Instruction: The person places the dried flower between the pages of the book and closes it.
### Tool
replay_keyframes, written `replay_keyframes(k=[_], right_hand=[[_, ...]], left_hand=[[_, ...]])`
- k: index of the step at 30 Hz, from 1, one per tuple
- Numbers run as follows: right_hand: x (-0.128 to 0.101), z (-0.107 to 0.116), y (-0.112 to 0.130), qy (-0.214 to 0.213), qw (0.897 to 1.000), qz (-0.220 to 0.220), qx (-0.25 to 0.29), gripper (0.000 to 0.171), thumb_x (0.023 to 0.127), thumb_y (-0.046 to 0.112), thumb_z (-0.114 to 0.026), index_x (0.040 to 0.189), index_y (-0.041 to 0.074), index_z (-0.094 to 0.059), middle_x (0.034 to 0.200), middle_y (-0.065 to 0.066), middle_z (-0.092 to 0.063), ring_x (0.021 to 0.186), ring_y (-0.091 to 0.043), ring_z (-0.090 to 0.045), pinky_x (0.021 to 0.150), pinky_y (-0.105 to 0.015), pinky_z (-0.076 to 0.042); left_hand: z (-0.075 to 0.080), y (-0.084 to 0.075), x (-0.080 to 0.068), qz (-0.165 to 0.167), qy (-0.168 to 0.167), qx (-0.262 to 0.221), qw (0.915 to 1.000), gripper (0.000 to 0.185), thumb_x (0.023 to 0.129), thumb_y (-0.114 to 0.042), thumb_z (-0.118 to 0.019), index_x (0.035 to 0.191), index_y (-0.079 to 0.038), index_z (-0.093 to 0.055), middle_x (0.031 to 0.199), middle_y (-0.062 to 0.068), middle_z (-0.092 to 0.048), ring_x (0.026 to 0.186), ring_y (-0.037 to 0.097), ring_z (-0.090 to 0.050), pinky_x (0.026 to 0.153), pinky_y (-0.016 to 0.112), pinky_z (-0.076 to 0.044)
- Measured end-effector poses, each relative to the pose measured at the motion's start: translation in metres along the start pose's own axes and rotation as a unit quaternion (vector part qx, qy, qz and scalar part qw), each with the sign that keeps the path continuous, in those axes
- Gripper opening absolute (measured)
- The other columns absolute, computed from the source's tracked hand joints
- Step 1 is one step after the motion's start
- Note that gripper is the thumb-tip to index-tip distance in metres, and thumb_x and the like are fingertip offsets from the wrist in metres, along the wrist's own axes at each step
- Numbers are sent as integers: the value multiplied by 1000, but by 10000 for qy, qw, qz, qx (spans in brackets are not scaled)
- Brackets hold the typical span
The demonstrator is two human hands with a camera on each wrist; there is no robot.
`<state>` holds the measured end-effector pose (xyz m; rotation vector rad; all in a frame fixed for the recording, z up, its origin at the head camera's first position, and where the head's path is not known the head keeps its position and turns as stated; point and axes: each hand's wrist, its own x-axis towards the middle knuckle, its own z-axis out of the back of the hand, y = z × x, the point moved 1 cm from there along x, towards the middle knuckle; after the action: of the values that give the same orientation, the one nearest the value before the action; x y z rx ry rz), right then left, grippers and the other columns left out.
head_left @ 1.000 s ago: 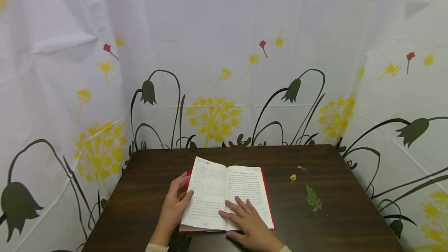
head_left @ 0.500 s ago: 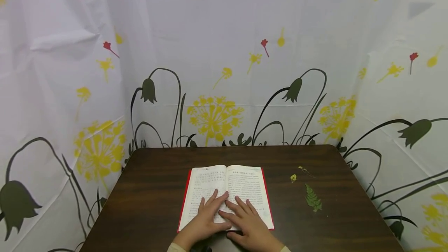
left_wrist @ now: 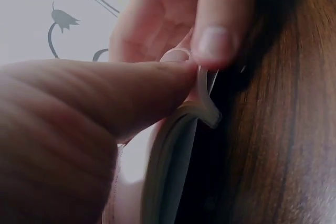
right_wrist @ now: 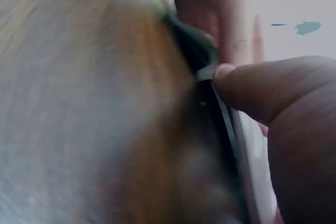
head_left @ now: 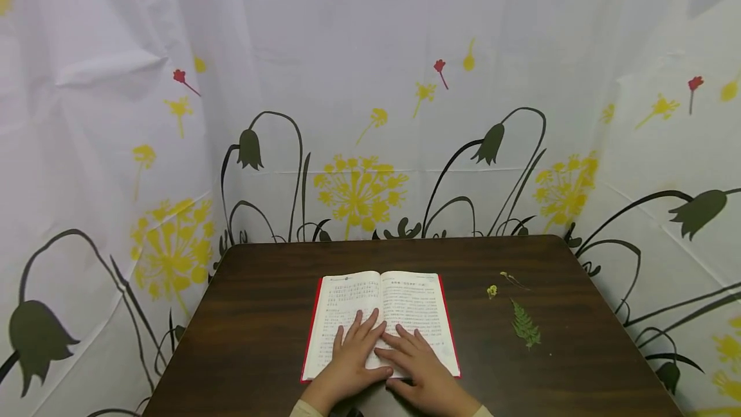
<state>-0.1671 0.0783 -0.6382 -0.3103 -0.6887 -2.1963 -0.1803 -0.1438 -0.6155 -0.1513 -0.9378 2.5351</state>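
Note:
An open book [head_left: 382,298] with a red cover lies in the middle of the dark wooden table [head_left: 260,314]. My left hand [head_left: 352,356] lies flat on the lower left page, fingers straight and spread. Beside it, my right hand [head_left: 418,362] presses flat on the lower right page, and the two hands meet near the spine. In the left wrist view a thumb [left_wrist: 105,98] bears on the book's page edge [left_wrist: 173,166]. The right wrist view shows my thumb [right_wrist: 273,87] against the book's edge [right_wrist: 231,124], blurred.
A green fern leaf [head_left: 525,325] lies on the table to the right of the book. A small yellow flower [head_left: 492,291] and a thin dried sprig [head_left: 512,278] lie just beyond it. A flower-printed white curtain [head_left: 370,114] surrounds the table.
My left hand has moved from the book's left edge onto the left page, which now lies flat. The right hand has stayed on the right page.

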Motion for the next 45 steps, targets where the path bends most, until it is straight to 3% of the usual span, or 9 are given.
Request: replay_keyframes(k=[5, 11, 16, 20, 24, 30, 34, 41, 45], right_hand=[[-7, 8, 3, -338, 9984, 30, 443, 46, 97, 30, -85, 139, 17, -72, 159, -10, -61, 148, -45, -56, 110, -74, -48], [-27, 17, 0, 52, 9962, -531, 690, 46, 105, 37, -75, 147, 22, -66, 161, -11, -59, 146, -40, -57, 114, -53, -55], [-46, 37, -7, -24, 9956, -709, 613, 38, 103, 30, -78, 138, 18, -71, 152, -11, -66, 136, -37, -64, 109, -46, -59], [-61, 52, -21, -197, 9930, -1056, 491, 32, 101, 28, -81, 131, 21, -74, 141, -1, -70, 126, -25, -68, 104, -39, -61], [-78, 66, -43, -187, 9815, -1724, 811, 28, 104, 31, -77, 131, 25, -74, 129, 11, -71, 117, -10, -69, 99, -32, -61], [-98, 90, -68, -704, 9376, -3277, 922, 18, 102, 21, -79, 119, 28, -78, 107, 18, -73, 94, 4, -65, 81, -25, -59], [-104, 103, -77, -1070, 9077, -4005, 650, 9, 102, 20, -79, 109, 25, -78, 92, 12, -70, 78, 0, -58, 68, -24, -50], [-117, 126, -82, -1379, 8243, -5481, 339, 22, 106, 28, -71, 118, 10, -72, 92, -3, -67, 75, -17, -56, 64, -32, -43], [-122, 127, -85, -1395, 8114, -5675, 128, 38, 105, 33, -71, 127, 3, -63, 90, -7, -69, 70, -20, -60, 60, -35, -44]], left_hand=[[-1, 0, 0, -33, 35, 145, 9999, 85, 93, -57, -80, 164, -22, -51, 182, 11, -26, 168, 52, -14, 122, 89, -5], [-3, 2, 1, -29, 116, 265, 9996, 85, 90, -60, -82, 163, -29, -51, 183, 11, -23, 169, 52, -11, 122, 88, -5], [-6, 2, 2, 50, 136, 391, 9991, 89, 88, -61, -84, 164, -30, -50, 183, 10, -23, 169, 50, -10, 124, 86, -6], [-5, 1, 3, 91, 173, 330, 9993, 89, 87, -59, -85, 164, -30, -50, 183, 10, -22, 169, 50, -9, 124, 86, -4], [-4, 0, 2, 134, 205, 240, 9994, 90, 87, -59, -85, 164, -30, -49, 184, 10, -20, 170, 49, -6, 124, 85, -1], [-5, 2, 2, 114, 243, 234, 9994, 90, 89, -61, -83, 165, -31, -47, 185, 9, -18, 170, 49, -4, 124, 86, -1], [-3, 2, 2, 79, 224, 201, 9995, 89, 89, -60, -83, 165, -30, -47, 184, 9, -18, 170, 49, -4, 124, 86, -1], [-3, 0, 2, 85, 249, 258, 9993, 89, 90, -60, -83, 165, -30, -46, 184, 9, -18, 170, 48, -6, 124, 85, -1], [-6, 0, 2, 87, 228, 327, 9992, 89, 90, -61, -82, 166, -31, -46, 184, 9, -18, 170, 48, -6, 124, 85, -3]])
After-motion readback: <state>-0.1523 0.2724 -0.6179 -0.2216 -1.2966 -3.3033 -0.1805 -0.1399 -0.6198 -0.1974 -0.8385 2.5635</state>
